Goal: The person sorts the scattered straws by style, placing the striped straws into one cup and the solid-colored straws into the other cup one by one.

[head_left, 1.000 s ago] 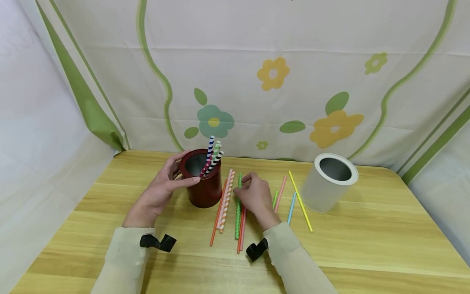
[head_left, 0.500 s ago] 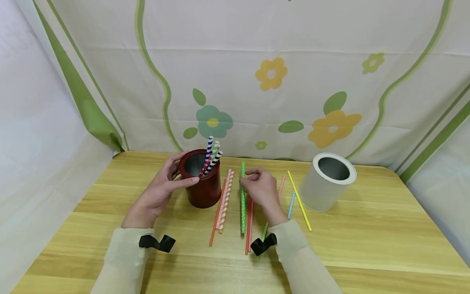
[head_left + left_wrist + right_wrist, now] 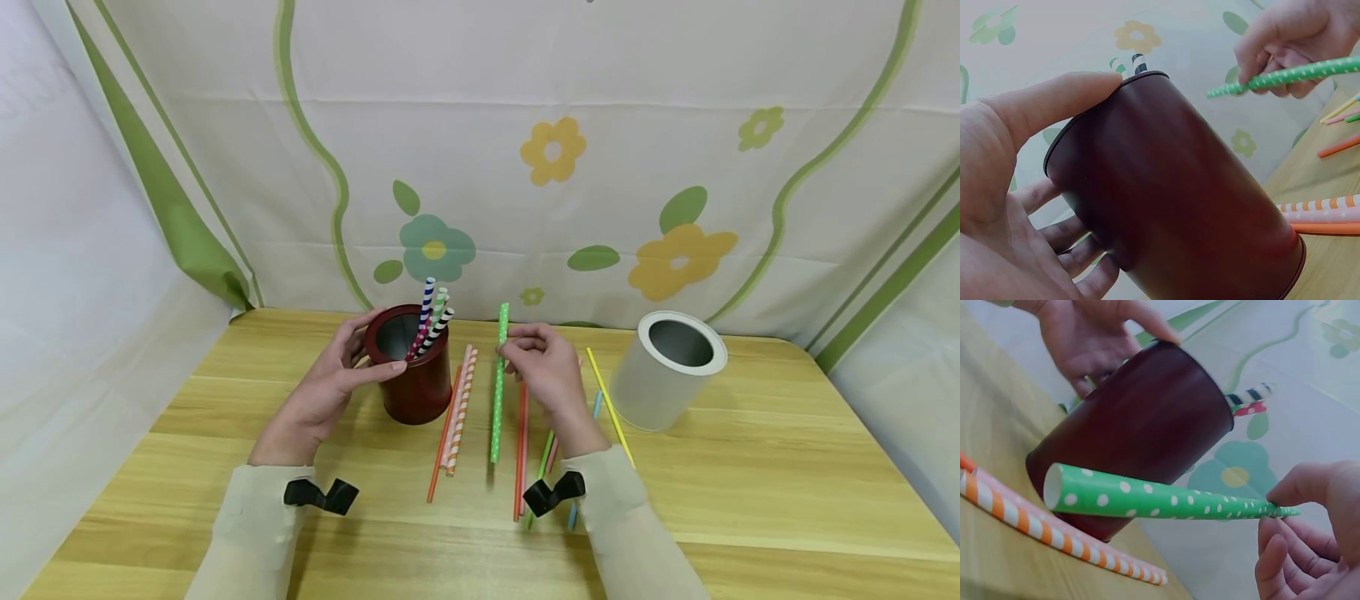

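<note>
A dark red canister stands on the table with several patterned paper straws leaning in it, among them striped blue, green and black ones. My left hand grips the canister from its left side, thumb on the rim and the other fingers around the back. Between thumb and fingertips my right hand pinches a green straw with white dots near its upper end. That straw is lifted off the table and stands to the right of the canister; its open lower end faces the right wrist camera.
An orange-striped straw, a pink one and a thin orange one lie beside the canister. Under and near my right forearm lie red, green, blue and yellow straws. A white canister stands at right. A floral curtain hangs behind the table.
My right hand has picked the green dotted straw up off the table and moved right and upward with it. Other straws near it have shifted right. My left hand stays on the canister.
</note>
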Available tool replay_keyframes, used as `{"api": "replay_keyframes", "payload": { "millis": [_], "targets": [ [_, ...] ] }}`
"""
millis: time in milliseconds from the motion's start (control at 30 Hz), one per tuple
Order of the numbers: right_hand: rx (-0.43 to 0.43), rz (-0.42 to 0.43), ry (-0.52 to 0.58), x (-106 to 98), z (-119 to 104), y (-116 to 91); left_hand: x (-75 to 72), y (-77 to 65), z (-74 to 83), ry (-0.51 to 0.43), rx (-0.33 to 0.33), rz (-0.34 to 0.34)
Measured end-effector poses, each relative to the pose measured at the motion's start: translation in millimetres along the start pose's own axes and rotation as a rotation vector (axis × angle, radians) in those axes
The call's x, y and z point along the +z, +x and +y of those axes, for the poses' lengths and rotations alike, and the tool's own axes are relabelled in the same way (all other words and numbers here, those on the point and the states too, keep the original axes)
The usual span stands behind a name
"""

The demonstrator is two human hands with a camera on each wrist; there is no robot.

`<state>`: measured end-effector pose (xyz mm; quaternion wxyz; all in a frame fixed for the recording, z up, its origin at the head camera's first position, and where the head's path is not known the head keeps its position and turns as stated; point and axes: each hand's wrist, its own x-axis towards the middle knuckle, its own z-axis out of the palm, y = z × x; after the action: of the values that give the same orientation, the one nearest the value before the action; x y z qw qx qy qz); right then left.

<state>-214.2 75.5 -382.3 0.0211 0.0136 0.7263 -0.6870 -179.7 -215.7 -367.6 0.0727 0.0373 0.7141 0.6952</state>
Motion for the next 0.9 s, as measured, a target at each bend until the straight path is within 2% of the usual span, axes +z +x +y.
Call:
{"api": "replay_keyframes", "payload": {
  "millis": [300, 667, 900],
  "targets": [
    [-0.065, 0.005, 0.044, -4.0, -13.1, -4.2, -0.7, -0.7, 0.7, -0.006, -0.017, -0.001],
    [-0.168, 0.084, 0.227, -2.3, -28.7, -11.4, -1.4, 0.3, -1.6, -0.003, -0.014, -0.002],
    [-0.254, 0.142, 0.305, 0.3, -46.0, -10.5, -1.2, 0.0, -0.4, -0.005, -0.010, -0.004]
  ]
}}
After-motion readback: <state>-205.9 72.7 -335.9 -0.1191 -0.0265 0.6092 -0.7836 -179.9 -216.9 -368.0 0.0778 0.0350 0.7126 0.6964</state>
